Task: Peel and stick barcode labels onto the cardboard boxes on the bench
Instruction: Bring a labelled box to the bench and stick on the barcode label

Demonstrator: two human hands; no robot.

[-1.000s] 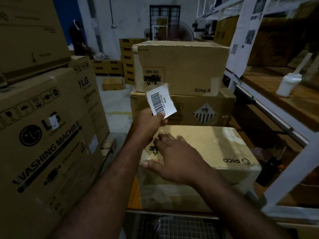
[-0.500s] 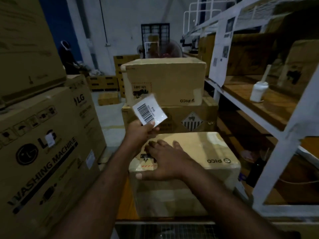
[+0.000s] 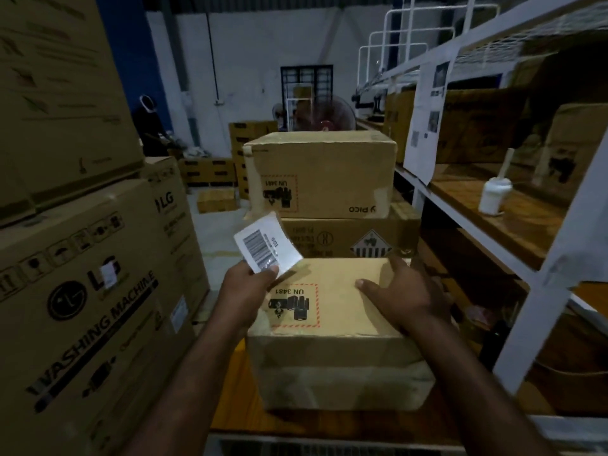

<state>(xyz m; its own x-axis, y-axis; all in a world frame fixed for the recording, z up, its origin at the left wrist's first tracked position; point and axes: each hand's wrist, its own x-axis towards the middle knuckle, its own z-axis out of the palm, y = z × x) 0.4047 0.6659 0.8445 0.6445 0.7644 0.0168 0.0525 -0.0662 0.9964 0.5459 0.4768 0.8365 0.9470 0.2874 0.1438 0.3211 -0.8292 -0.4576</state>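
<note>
Left hand (image 3: 243,292): pinches label (image 3: 268,246) by its lower edge.
Right hand (image 3: 406,296): flat, fingers spread, steadying box (image 3: 332,357).
Advice: lay label on bare cardboard, smooth outward.

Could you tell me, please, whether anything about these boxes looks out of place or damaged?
The top box of the stack behind stands upside down: its PICO and UN 3481 print reads inverted. Nothing looks spilled.
</note>
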